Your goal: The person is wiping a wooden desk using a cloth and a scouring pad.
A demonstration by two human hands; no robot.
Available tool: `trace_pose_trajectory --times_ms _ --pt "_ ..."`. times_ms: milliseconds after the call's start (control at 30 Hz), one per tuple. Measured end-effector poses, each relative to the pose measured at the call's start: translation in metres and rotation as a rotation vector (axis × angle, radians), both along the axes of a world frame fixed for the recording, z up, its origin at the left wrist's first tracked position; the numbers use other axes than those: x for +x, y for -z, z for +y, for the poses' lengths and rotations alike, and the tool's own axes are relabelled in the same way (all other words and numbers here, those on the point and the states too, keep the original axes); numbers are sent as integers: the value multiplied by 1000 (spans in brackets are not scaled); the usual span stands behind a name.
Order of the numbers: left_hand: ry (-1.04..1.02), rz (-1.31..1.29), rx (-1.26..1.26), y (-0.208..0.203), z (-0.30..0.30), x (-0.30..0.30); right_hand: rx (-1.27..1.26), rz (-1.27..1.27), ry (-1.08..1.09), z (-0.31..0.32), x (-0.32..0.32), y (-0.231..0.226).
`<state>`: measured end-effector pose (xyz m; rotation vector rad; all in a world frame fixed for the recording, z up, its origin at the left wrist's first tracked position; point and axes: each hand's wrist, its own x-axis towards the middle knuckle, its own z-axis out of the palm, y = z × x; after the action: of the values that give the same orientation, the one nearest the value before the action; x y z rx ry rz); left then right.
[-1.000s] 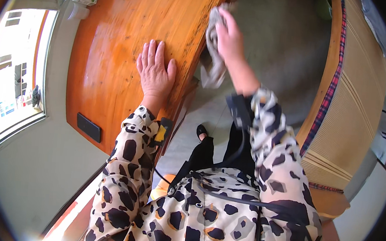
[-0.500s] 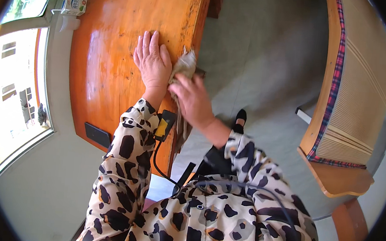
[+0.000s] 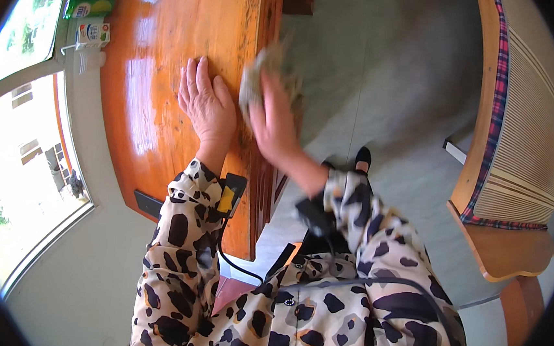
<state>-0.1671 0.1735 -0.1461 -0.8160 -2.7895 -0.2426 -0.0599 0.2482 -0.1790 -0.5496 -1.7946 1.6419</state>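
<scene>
My left hand (image 3: 209, 106) lies flat on the glossy orange-brown wooden table (image 3: 190, 29), its fingers stretched out and holding nothing. Just to its right, my right hand (image 3: 273, 117) is closed on a greyish-beige cloth (image 3: 258, 84) at the table's right edge. Cloth and fingers are partly smeared by motion. Part of the cloth hangs past the edge, behind my hand. Near my left wrist, a small dark device (image 3: 231, 194) with a yellow patch is attached to the sleeve, and a black cable runs from it.
Along the window side stand a green can (image 3: 89, 7), a white drink carton (image 3: 93, 35) and a pale cup (image 3: 90, 61). A dark phone-like slab (image 3: 147, 204) lies at the table's near left corner. Across the grey floor (image 3: 386, 110) is a bench with a striped mat (image 3: 527, 134).
My right hand has moved the cloth farther along the table's edge, away from me. The view has shifted slightly. My left hand stays flat on the table.
</scene>
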Motion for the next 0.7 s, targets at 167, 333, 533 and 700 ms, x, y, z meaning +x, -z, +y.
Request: trace_pose_trajectory --times_ms 167,333,533,700 --pt "33 -26 6 -3 13 8 -128 -63 -143 -29 68 1" --pt "17 -9 -30 -9 8 8 -136 -94 111 19 -23 49" --pt "43 -42 -20 -4 23 10 -155 -150 71 168 -133 95" --pt "21 -39 -68 -15 21 10 -476 -62 -19 127 -103 90"
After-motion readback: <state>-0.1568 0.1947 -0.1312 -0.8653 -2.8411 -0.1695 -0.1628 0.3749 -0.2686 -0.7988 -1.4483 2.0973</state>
